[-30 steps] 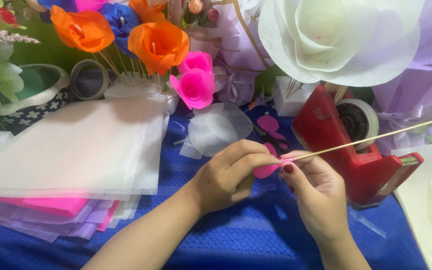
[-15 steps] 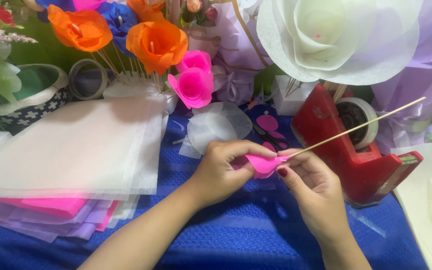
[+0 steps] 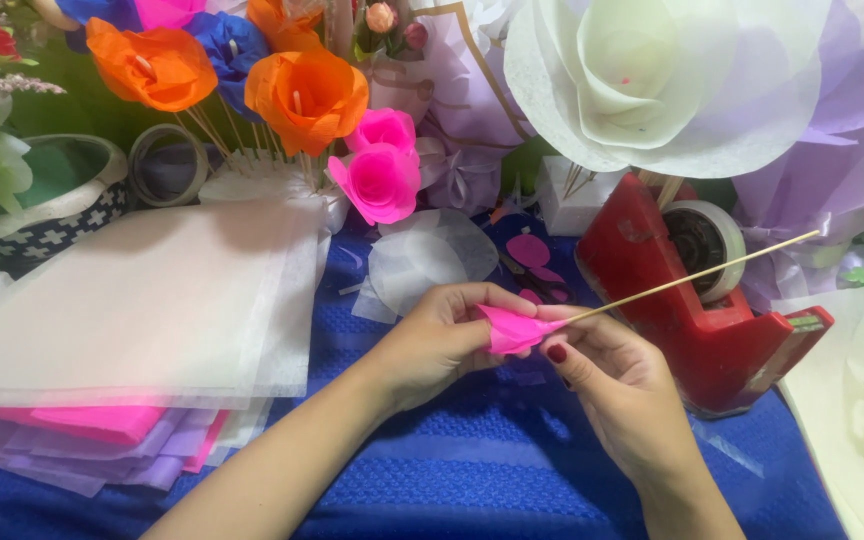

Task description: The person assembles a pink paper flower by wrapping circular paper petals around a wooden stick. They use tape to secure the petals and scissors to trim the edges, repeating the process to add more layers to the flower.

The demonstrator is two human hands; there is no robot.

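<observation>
Head view: near to far.
Right hand [image 3: 612,385]: pinches the stick [image 3: 692,279].
Left hand [image 3: 442,340]: grips the pink petal [image 3: 512,330] at the stick's near end.
Behind: red tape dispenser [image 3: 692,300], paper flowers [image 3: 307,95].

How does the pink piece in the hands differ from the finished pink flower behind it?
The pink piece is one small folded petal pinched by both hands on a thin stick; the pink flower is bigger, many-layered, rolled into a bloom and stands untouched. Both are the same bright pink.

Bright, even light from above; soft shadows under hands [image 3: 512,350]; focus sharp, colours saturated.
</observation>
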